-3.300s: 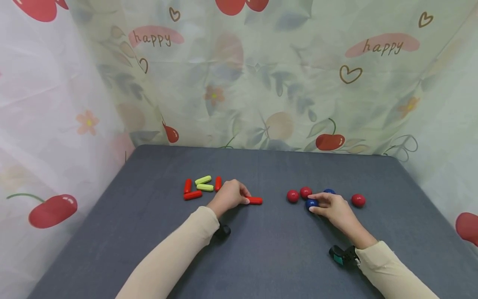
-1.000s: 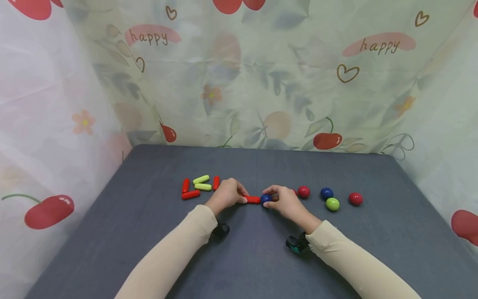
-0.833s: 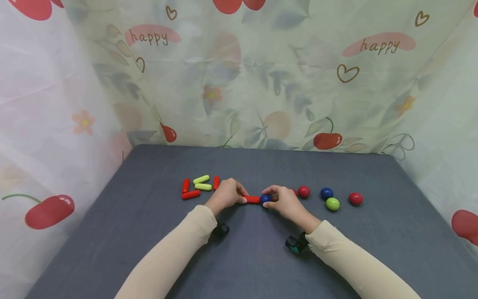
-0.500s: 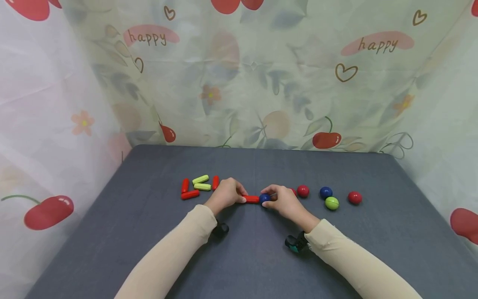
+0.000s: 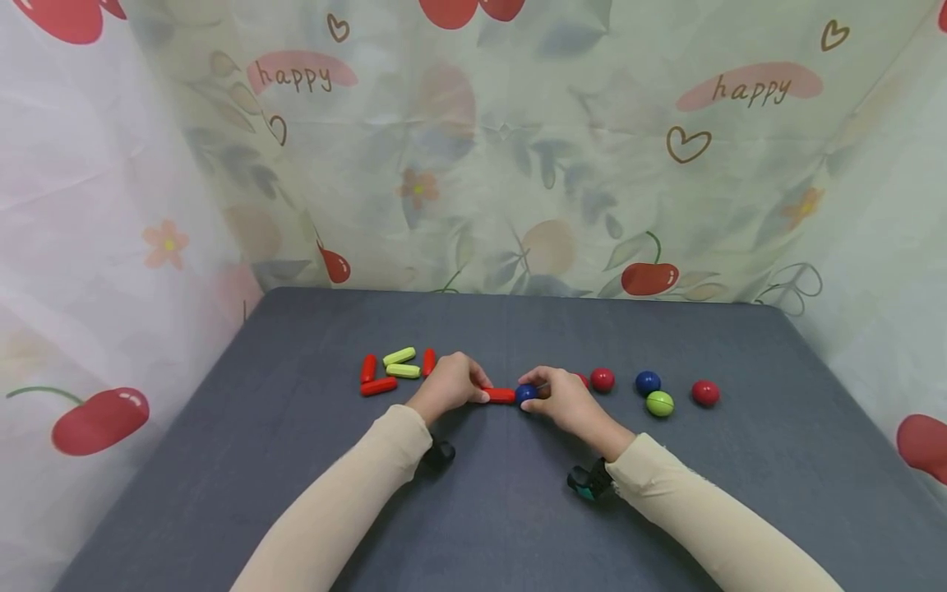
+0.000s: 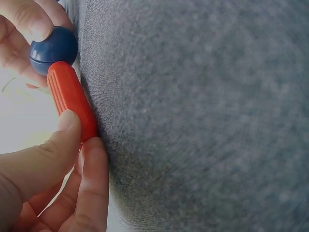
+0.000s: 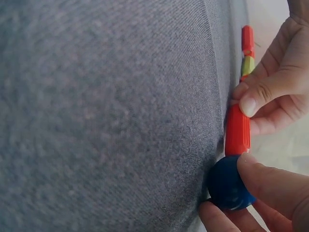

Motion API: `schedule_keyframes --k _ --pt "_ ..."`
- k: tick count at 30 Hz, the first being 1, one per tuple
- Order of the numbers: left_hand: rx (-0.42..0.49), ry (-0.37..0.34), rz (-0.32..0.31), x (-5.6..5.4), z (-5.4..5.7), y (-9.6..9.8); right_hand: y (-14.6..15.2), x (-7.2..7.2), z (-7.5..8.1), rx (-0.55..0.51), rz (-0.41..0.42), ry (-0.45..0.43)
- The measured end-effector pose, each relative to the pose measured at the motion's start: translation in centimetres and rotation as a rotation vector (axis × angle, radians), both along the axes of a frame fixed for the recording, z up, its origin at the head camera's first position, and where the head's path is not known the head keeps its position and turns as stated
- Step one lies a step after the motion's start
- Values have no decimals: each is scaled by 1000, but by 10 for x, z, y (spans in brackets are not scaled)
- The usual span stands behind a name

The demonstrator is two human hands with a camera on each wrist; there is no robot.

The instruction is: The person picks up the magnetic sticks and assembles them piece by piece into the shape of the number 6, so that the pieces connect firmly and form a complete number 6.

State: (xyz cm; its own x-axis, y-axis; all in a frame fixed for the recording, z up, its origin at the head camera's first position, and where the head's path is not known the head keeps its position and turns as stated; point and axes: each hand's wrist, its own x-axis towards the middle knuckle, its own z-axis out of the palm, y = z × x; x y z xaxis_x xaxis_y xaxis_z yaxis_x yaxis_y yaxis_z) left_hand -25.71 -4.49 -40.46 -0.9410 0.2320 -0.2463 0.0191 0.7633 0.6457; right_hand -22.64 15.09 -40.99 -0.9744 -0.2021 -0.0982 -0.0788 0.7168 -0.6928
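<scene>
My left hand [image 5: 453, 385] pinches one end of a red ribbed rod [image 5: 501, 396] between thumb and fingers, low over the grey cloth. From the other side, my right hand [image 5: 568, 400] holds a blue ball [image 5: 526, 395] with thumb and fingertips. The ball touches the free end of the rod; both wrist views show the blue ball [image 6: 54, 50] against the red rod [image 6: 72, 99] with no gap. In the right wrist view the red rod [image 7: 237, 131] runs straight from the ball to the left fingers. Part of the ball is covered by my right fingertips.
Left of my hands lie red rods [image 5: 379, 386] and two yellow-green rods [image 5: 403, 371]. To the right are red balls [image 5: 602, 380], one partly behind my right hand, another blue ball [image 5: 648, 382] and a green ball [image 5: 660, 404]. A patterned curtain [image 5: 510, 148] stands behind the grey table [image 5: 503, 510].
Since the oldest frame, my right hand has carried the blue ball left to the red rod's end, uncovering the green ball. During the last second both hands have stayed nearly still.
</scene>
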Motion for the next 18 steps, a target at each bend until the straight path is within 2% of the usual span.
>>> schedule_keyframes --k 10,18 --pt "19 -10 3 1 -1 -1 4 1 2 -27 30 -9" --pt "1 -17 16 0 -1 -1 21 5 16 -67 73 0"
